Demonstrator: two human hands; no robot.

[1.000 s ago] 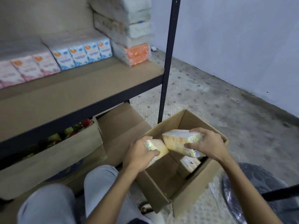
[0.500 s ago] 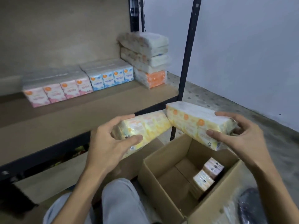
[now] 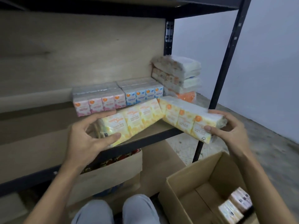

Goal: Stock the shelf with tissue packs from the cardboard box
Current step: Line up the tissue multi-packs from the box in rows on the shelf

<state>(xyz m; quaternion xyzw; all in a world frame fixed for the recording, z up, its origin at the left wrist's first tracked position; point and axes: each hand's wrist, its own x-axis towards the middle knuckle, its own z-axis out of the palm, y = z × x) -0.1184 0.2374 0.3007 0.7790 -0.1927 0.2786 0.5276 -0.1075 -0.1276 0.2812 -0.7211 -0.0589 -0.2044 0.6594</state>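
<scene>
My left hand (image 3: 87,135) grips one yellow tissue pack (image 3: 134,121) by its near end, thumb below and fingers over the top. My right hand (image 3: 229,128) grips a second yellow tissue pack (image 3: 186,118) at its right end. Both packs hover over the front edge of the shelf board (image 3: 40,131), their inner ends almost touching. Behind them on the shelf stand a pink pack (image 3: 98,101) and a blue pack (image 3: 142,91), with a stack of white and orange packs (image 3: 179,75) to the right. The open cardboard box (image 3: 187,194) at lower right holds more packs (image 3: 234,206).
A black metal upright (image 3: 224,65) stands just right of the packs, with another shelf level overhead. Under the shelf sits a second cardboard box (image 3: 111,173) with colourful contents. My knees (image 3: 113,210) are at the bottom. The concrete floor (image 3: 267,146) and a pale wall lie to the right.
Both hands lifted the yellow packs out of the box and carried them up and forward to the shelf edge. The view tilted up toward the shelf.
</scene>
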